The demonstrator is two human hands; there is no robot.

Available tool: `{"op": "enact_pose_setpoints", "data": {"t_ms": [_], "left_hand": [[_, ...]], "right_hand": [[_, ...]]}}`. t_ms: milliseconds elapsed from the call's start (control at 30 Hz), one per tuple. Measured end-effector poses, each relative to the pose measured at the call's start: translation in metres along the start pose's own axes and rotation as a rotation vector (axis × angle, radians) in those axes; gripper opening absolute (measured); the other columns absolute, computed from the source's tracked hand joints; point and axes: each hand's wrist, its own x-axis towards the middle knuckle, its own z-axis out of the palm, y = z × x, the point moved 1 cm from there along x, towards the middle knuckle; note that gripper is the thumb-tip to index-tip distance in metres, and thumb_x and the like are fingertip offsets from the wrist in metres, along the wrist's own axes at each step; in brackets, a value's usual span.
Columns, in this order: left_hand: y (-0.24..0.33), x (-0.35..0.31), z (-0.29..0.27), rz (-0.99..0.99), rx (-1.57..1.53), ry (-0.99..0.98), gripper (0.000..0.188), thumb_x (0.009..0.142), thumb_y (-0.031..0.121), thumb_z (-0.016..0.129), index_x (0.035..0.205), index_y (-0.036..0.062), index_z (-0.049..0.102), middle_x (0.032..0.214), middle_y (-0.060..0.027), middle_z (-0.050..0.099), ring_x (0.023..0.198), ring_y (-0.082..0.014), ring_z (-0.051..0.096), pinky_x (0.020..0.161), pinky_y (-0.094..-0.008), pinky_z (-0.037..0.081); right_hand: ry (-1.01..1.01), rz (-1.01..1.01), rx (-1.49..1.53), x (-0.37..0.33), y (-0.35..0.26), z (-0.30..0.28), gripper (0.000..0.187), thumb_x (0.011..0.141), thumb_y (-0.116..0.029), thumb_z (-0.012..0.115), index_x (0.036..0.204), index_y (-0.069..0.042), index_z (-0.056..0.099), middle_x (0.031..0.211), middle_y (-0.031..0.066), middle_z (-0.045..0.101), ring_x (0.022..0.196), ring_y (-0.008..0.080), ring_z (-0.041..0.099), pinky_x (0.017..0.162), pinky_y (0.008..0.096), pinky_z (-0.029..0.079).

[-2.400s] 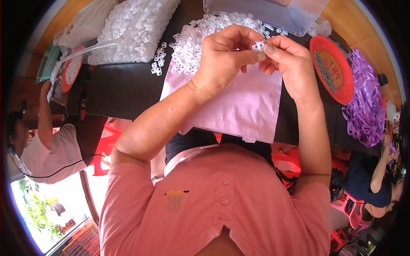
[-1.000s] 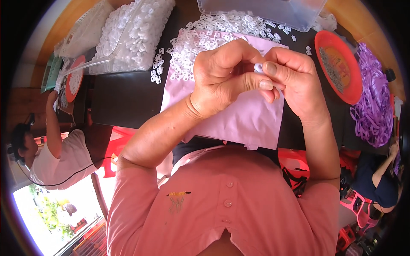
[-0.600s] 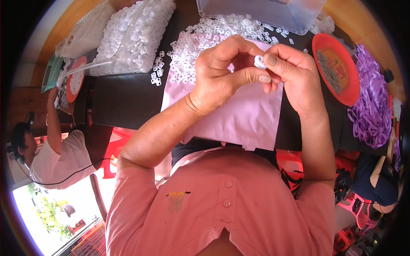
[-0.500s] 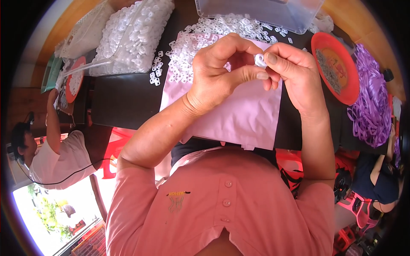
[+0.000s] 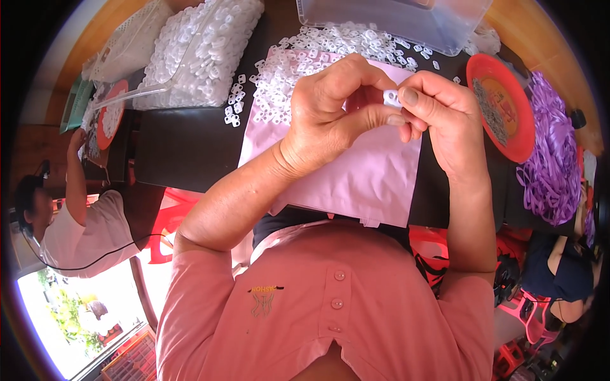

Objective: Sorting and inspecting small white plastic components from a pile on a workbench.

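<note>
Above the pink cloth [image 5: 356,178], my two hands meet around one small white plastic piece [image 5: 391,98] with a hole in it. My right hand [image 5: 448,117] pinches its right side between thumb and fingers. The thumb and forefinger of my left hand [image 5: 330,108] close on it from the left; the rest of that hand curls behind. Fingers partly cover the piece. Just beyond and left of my hands lies a loose heap of similar white pieces [image 5: 276,86], spilling over the far edge of the cloth.
A large clear bag of white pieces [image 5: 194,60] stands far left; a clear plastic bin [image 5: 394,22] stands at the back. On the right are a red plate [image 5: 522,127] holding small grey bits and a purple ribbon pile [image 5: 549,152]. Another person [image 5: 95,222] works at left.
The white piece has turned between my fingers, so its flat face and hole show differently. Both hands stay together in nearly the same place. The whole view has shifted slightly.
</note>
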Motion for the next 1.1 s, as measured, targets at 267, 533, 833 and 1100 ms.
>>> {"op": "enact_pose_setpoints", "data": {"t_ms": [267, 533, 833, 1100], "left_hand": [[0.003, -0.001, 0.0, -0.021, -0.006, 0.024, 0.033, 0.072, -0.002, 0.08, 0.098, -0.002, 0.06, 0.087, -0.0072, 0.063, 0.068, -0.0091, 0.056, 0.058, -0.0212, 0.048], [0.005, -0.001, 0.002, -0.004, 0.001, 0.035, 0.03, 0.072, -0.002, 0.08, 0.096, -0.0011, 0.061, 0.083, -0.0052, 0.062, 0.066, -0.0086, 0.056, 0.056, -0.0214, 0.045], [0.011, 0.005, 0.001, -0.222, -0.189, 0.054, 0.021, 0.074, 0.001, 0.08, 0.088, 0.0009, 0.065, 0.077, -0.0016, 0.061, 0.064, -0.0056, 0.057, 0.056, -0.0217, 0.044], [0.004, 0.002, 0.004, -0.284, -0.383, 0.045, 0.01, 0.081, -0.007, 0.069, 0.086, -0.0051, 0.061, 0.08, -0.0104, 0.066, 0.074, -0.0178, 0.069, 0.066, -0.0279, 0.055]], "right_hand": [[0.001, 0.002, -0.008, 0.0, 0.0, 0.001, 0.017, 0.09, -0.014, 0.064, 0.083, 0.002, 0.065, 0.065, -0.0001, 0.054, 0.055, 0.0078, 0.049, 0.051, 0.0224, 0.041], [-0.001, 0.016, 0.003, 0.0, 0.002, 0.004, 0.015, 0.089, -0.011, 0.064, 0.081, 0.002, 0.065, 0.063, 0.0001, 0.054, 0.052, 0.0076, 0.049, 0.049, 0.0213, 0.039], [0.084, 0.04, -0.021, 0.001, 0.005, 0.005, 0.018, 0.09, -0.016, 0.062, 0.083, 0.001, 0.064, 0.063, 0.0008, 0.054, 0.053, 0.0084, 0.05, 0.051, 0.021, 0.037], [-0.014, 0.028, 0.018, 0.008, 0.013, -0.005, 0.021, 0.092, -0.018, 0.059, 0.085, 0.001, 0.063, 0.06, -0.0019, 0.047, 0.053, 0.0111, 0.052, 0.052, 0.0225, 0.036]]}}
